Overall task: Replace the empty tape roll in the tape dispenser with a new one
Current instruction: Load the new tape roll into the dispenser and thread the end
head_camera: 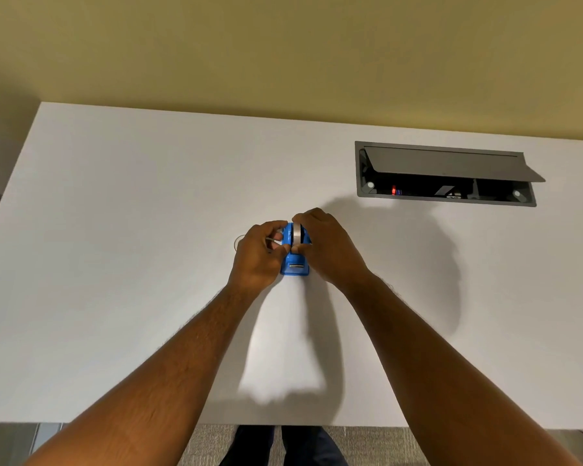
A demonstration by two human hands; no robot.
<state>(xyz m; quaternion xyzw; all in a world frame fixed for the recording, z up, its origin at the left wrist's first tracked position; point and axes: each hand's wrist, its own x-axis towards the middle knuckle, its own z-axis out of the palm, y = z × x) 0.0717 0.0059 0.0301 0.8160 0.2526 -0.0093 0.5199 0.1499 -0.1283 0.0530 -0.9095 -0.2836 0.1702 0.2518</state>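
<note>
**Seating the roll in the dispenser**

At centre frame on the white desk [115, 230], both hands are closing around the blue tape dispenser [295, 269]. The right hand [330, 247] is pinching the tape roll [297, 234] in its cradle; the left hand [258, 255] is bracing the dispenser's side. Next, probably, pressing the roll home.
</note>
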